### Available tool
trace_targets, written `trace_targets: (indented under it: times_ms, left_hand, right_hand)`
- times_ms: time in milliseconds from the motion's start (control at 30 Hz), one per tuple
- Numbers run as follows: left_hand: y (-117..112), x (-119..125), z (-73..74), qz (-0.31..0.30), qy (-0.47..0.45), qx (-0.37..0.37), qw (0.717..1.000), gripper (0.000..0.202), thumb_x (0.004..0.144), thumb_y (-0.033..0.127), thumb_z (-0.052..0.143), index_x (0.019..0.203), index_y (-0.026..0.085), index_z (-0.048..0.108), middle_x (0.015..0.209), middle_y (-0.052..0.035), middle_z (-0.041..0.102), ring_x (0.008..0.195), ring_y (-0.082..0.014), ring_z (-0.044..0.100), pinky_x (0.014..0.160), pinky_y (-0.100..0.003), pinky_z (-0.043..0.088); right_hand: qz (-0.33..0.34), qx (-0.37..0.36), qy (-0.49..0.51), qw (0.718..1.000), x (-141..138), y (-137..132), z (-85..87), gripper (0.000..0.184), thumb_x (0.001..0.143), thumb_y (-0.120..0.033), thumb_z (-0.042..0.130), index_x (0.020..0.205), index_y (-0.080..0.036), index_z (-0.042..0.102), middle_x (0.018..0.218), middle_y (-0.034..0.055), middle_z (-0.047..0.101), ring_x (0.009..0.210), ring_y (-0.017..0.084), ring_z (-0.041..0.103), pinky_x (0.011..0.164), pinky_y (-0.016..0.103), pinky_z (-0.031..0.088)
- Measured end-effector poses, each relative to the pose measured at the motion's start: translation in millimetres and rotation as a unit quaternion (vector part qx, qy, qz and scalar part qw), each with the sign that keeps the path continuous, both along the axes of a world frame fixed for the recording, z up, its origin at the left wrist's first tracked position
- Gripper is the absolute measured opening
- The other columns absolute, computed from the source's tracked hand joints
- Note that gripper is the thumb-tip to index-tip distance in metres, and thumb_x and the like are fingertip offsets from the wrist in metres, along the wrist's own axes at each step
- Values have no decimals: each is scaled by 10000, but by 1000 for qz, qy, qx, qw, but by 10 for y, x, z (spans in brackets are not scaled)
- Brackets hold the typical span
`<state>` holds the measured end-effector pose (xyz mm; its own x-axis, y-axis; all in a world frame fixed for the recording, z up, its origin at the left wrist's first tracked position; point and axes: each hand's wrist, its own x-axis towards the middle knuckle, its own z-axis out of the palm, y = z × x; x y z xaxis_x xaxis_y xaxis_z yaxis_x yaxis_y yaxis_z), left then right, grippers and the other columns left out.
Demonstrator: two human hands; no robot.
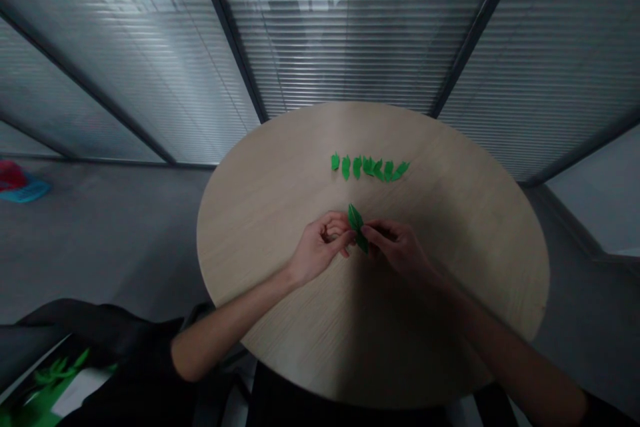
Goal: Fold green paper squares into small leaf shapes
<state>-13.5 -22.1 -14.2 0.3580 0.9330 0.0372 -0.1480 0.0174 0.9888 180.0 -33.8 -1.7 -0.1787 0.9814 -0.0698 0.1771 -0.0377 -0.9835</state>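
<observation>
A small folded green paper piece [357, 225] is pinched between both hands over the middle of a round wooden table [280, 187]. My left hand [320, 248] grips its left side with curled fingers. My right hand [397, 247] pinches its right side with thumb and fingertips. Beyond my hands lies a row of several similar green folded paper pieces [369, 167] on the tabletop.
Glass walls with blinds [350, 47] stand behind the table. More green paper [47, 387] lies at the lower left near my lap. A red and blue object [20, 183] sits on the grey floor at the far left.
</observation>
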Motion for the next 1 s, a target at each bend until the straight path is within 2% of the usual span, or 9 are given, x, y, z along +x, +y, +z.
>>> trace_targets:
  times_ms: [133, 233, 367, 467, 667, 833, 1000]
  left_hand:
    - [2, 27, -36, 25, -25, 1, 999, 401, 856, 351, 822, 1109, 151, 586, 818, -6, 668, 679, -119, 658, 545, -221, 597]
    - [19, 54, -52, 44, -33, 9, 998, 418, 837, 376, 841, 1077, 174, 564, 825, 4, 656, 663, -114, 648, 507, -206, 574]
    - [80, 97, -29, 26, 5, 18, 999, 378, 854, 450, 822, 954, 173, 584, 704, 25, 623, 611, -103, 611, 532, -209, 554]
    - [141, 136, 11, 26, 41, 35, 998, 380, 872, 491, 798, 946, 169, 610, 670, 33, 608, 598, -103, 602, 577, -227, 543]
    - [176, 200, 34, 66, 99, 91, 989, 354, 900, 498, 765, 957, 169, 647, 758, 6, 637, 641, -118, 624, 608, -246, 508]
    - [101, 213, 12, 82, 98, 106, 986, 351, 938, 530, 717, 971, 191, 630, 799, -12, 680, 682, -141, 659, 633, -259, 532]
    - [77, 182, 28, 87, 106, 112, 984, 285, 956, 469, 700, 993, 191, 649, 826, -22, 702, 719, -147, 673, 661, -264, 540]
  right_hand:
    - [4, -3, 34, 999, -3, 16, -14, 366, 879, -555, 693, 942, -197, 738, 691, 14, 679, 574, 154, 609, 561, 292, 493]
    - [-5, 6, 41, 999, 0, 26, -49, 351, 881, -545, 695, 928, -199, 720, 702, 18, 689, 585, 158, 625, 578, 299, 514]
    - [-26, 16, 37, 999, 17, 51, -89, 357, 881, -551, 700, 936, -198, 710, 719, 25, 705, 602, 168, 647, 599, 312, 536]
    - [-53, 24, 53, 997, 29, 70, -95, 363, 857, -555, 725, 900, -195, 712, 719, 29, 705, 624, 176, 660, 622, 323, 556]
    - [-100, 42, 77, 991, 29, 83, -91, 350, 826, -551, 762, 868, -205, 729, 712, 35, 717, 645, 187, 680, 631, 332, 573]
    - [-93, 59, 70, 991, 14, 64, -102, 324, 839, -531, 764, 908, -215, 760, 754, 38, 738, 676, 196, 705, 661, 350, 601]
    - [-82, 57, 66, 993, 13, 53, -97, 303, 827, -509, 788, 922, -223, 761, 772, 37, 753, 685, 203, 723, 688, 372, 626]
